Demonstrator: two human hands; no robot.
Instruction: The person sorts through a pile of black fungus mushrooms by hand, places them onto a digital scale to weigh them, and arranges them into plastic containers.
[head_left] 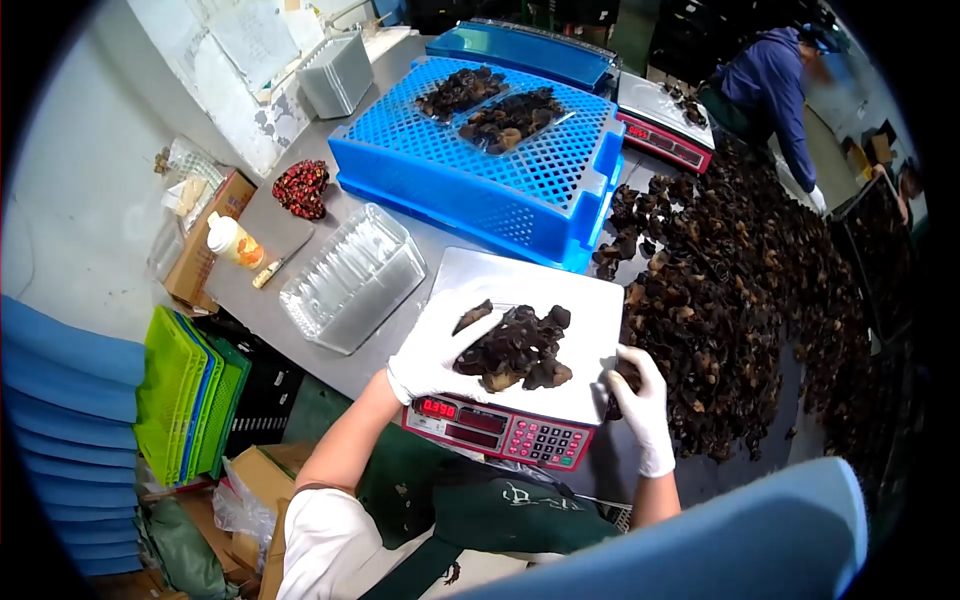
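A heap of dark wood ear mushrooms [515, 348] lies in what looks like a clear tray on the white pan of a red digital scale [500, 432]. My left hand [440, 350], white-gloved, rests at the left side of the heap, thumb and fingers spread around it. At the pan's right edge, my right hand [645, 405], also gloved, is closed on a few dark mushroom pieces. A large loose pile of wood ear mushrooms [720, 300] spreads over the table just right of that hand.
A blue perforated crate [460, 185] bears two filled trays behind the scale. Left of the scale stands a bin of stacked clear trays [355, 280]. A patterned cup [235, 240] and a red heart-shaped object [301, 189] lie farther left. A second scale [665, 120] and a co-worker [765, 85] are beyond.
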